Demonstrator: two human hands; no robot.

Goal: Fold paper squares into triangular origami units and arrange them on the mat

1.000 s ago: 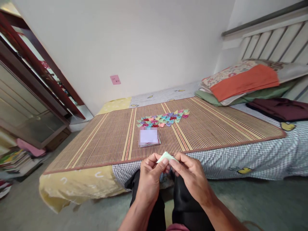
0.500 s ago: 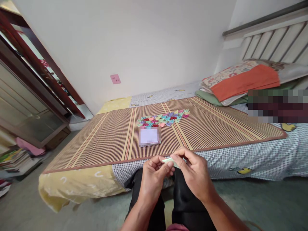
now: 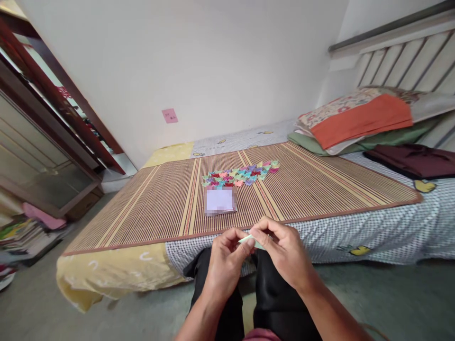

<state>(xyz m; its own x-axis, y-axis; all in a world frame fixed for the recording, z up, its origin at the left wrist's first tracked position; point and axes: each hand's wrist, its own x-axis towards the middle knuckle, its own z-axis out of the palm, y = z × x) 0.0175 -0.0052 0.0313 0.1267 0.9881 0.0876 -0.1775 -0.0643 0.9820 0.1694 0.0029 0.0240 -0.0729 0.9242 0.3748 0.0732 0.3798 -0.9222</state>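
A small pale green folded paper (image 3: 259,245) is pinched between both my hands, above my knees and near the bed's front edge. My left hand (image 3: 229,258) closes thumb and fingers on its left end. Its right side sits under the thumb and bent fingers of my right hand (image 3: 280,251), which hide part of the folds. On the mat beyond my hands lie several small folded paper pieces (image 3: 241,175) in many colours, set close together in rows. A pale, blurred-out stack of what looks like paper (image 3: 220,201) rests just in front of them.
A striped woven mat (image 3: 142,208) covers much of the bed. Pillows with an orange band (image 3: 362,121) and a dark maroon folded cloth (image 3: 412,158) lie at the right. A pink note (image 3: 169,116) is on the wall. Stacked books or papers (image 3: 21,237) stand at the left.
Both hands stay nearly in place, with the pale green paper still pinched between them. The fingers have shifted slightly on it. The view has moved only a little.
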